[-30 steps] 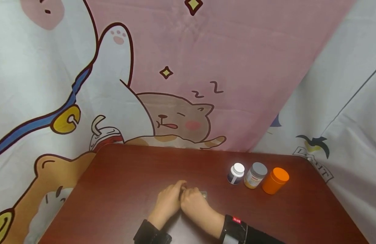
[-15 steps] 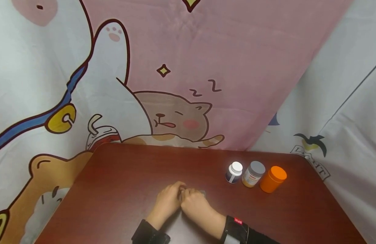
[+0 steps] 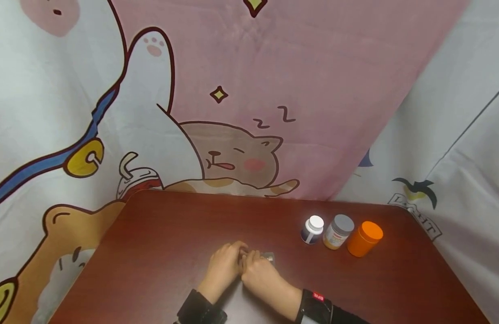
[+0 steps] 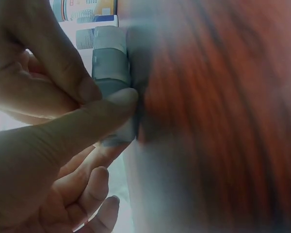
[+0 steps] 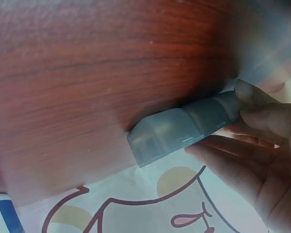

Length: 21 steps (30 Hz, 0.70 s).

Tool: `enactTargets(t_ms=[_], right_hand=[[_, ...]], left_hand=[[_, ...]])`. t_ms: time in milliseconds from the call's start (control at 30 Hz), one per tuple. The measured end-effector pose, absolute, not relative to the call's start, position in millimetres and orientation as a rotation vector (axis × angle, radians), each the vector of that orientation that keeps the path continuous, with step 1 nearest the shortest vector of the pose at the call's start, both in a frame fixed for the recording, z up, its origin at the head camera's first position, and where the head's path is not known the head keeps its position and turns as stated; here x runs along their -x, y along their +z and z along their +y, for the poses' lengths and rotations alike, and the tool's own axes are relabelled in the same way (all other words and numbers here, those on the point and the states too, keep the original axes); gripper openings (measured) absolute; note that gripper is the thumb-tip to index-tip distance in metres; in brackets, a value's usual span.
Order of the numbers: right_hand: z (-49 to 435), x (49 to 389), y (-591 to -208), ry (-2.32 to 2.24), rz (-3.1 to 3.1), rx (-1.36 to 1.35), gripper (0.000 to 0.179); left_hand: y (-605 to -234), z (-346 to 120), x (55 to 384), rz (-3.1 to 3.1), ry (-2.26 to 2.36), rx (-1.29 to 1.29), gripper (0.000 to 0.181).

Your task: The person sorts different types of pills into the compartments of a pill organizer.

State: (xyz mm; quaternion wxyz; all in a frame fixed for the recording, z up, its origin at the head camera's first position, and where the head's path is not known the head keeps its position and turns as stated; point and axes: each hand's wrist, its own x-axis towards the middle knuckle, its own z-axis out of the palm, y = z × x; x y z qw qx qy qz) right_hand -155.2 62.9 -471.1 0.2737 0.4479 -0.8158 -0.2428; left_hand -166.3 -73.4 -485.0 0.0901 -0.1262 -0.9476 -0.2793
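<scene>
Both hands meet at the middle of the table on a grey, translucent pill organizer (image 4: 110, 63) with a row of compartments. In the head view only its right end (image 3: 269, 256) shows past the knuckles. My left hand (image 3: 222, 265) grips it at the left end; in the left wrist view its thumb (image 4: 121, 97) lies across the box and fingers curl beneath. My right hand (image 3: 260, 271), fingers bent, pinches at the box beside the left thumb. The right wrist view shows the organizer (image 5: 169, 128) slanting close over the table, fingers (image 5: 233, 158) around one end.
On the right of the table (image 3: 168, 234) stand a white-capped dark bottle (image 3: 312, 229), a grey-lidded jar (image 3: 338, 231) and an orange jar (image 3: 365, 239). A cartoon-printed cloth (image 3: 334, 90) hangs behind the table.
Both hands stay on the pill organizer with only tiny shifts. Slightly more of its right end shows now than half a second ago. The head view wavers a little.
</scene>
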Motion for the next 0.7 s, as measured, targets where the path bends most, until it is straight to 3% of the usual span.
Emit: enactTargets(t_ms=[300,467,700], right_hand=[[64,161,-462,-0.422,-2.439,-1.201,0.024],[74,178,-446,-0.044,-2.673,-1.198,0.005],[79,206,-441,0.382,-2.906,-1.054,0.015]], left_hand=[[-488,-77,167,-2.863,-0.841,0.38,0.038],[-488,-77,166,-2.907,-0.853,0.382,0.055],[-486,-80,165,-2.929,-0.93,0.361,0.068]])
